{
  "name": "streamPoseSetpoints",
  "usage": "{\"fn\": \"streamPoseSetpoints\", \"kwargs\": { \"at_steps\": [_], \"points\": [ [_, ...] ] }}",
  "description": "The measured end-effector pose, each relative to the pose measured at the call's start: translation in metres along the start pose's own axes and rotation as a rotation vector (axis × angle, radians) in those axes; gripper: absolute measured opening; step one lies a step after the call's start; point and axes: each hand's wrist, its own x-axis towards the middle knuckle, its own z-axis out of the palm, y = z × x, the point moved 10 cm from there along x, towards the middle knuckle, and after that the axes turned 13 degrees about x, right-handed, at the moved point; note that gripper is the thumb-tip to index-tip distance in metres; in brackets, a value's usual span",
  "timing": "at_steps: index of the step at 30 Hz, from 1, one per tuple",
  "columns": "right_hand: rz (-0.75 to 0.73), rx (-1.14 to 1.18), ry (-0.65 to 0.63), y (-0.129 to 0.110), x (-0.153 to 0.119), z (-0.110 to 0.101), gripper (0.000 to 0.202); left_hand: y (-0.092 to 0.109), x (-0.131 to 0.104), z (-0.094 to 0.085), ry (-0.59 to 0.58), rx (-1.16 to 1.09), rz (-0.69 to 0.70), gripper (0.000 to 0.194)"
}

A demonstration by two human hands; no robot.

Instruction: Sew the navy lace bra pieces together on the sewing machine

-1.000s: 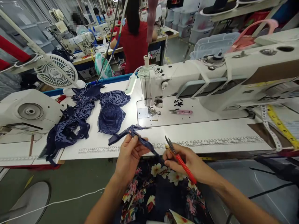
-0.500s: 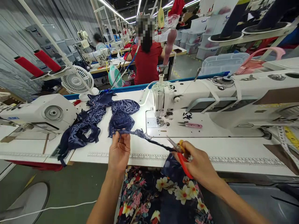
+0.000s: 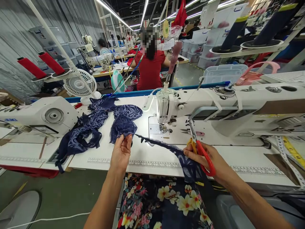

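Note:
A navy lace bra [image 3: 123,124] lies partly on the white sewing table, its underband stretched sideways between my hands. My left hand [image 3: 122,149] pinches the lower edge of one cup. My right hand [image 3: 205,159] is closed around red-and-orange-handled scissors [image 3: 202,152], blades pointing up and away toward the sewing machine. The thumb and fingers of that hand also seem to pinch the bra's side band [image 3: 187,163], which hangs over the table's front edge. The other patterned cup [image 3: 128,112] rests farther back on the table.
A white sewing machine [image 3: 228,105] spans the right side, with pink-handled thread snips [image 3: 196,133] on its bed. More navy lace pieces [image 3: 84,133] are heaped at left beside a second machine [image 3: 45,114]. A ruler strip [image 3: 152,163] runs along the front edge. A person in red [image 3: 150,71] sits ahead.
My right hand has moved right, and the scissors have swung from pointing left to pointing up, away from the band. The band is drawn out farther right. My left hand stays at the cup.

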Motion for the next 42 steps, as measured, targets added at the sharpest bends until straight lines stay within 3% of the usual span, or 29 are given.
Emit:
{"fn": "streamPoseSetpoints", "kwargs": {
  "at_steps": [3,5,7,9,11,14,20,25,30,35,42],
  "points": [
    [-0.172,-0.212,0.093,-0.014,-0.005,-0.007,0.029,-0.015,-0.010,-0.004,-0.021,-0.025,0.013,0.014],
    [-0.399,-0.442,0.122,-0.035,-0.015,-0.003,0.017,-0.047,-0.027,0.001,-0.122,0.036,-0.086,0.015],
    [-0.663,-0.668,0.054,-0.053,-0.034,0.017,0.013,-0.097,-0.056,0.015,-0.317,0.185,-0.325,0.028],
    [-0.884,-0.823,-0.062,-0.058,-0.056,0.038,0.015,-0.133,-0.085,0.031,-0.510,0.330,-0.455,0.050],
    [-1.025,-0.922,-0.160,-0.054,-0.077,0.052,0.015,-0.149,-0.098,0.044,-0.595,0.410,-0.477,0.057],
    [-1.086,-1.015,-0.267,-0.041,-0.097,0.059,0.009,-0.154,-0.094,0.058,-0.612,0.474,-0.429,0.043],
    [-0.968,-0.945,-0.192,-0.035,-0.103,0.044,0.016,-0.149,-0.081,0.062,-0.597,0.543,-0.262,0.041],
    [-0.551,-0.757,-0.103,-0.015,-0.079,0.009,0.005,-0.140,-0.082,0.066,-0.632,0.580,-0.154,0.042],
    [-0.234,-0.803,-0.084,0.000,-0.059,-0.025,0.028,-0.141,-0.085,0.066,-0.631,0.660,-0.166,0.046],
    [-0.110,-0.852,-0.188,0.006,-0.051,-0.028,0.036,-0.144,-0.089,0.065,-0.641,0.723,-0.158,0.048],
    [-0.113,-0.833,-0.245,0.007,-0.050,-0.020,0.036,-0.144,-0.088,0.066,-0.645,0.757,-0.122,0.049]
  ]
}}
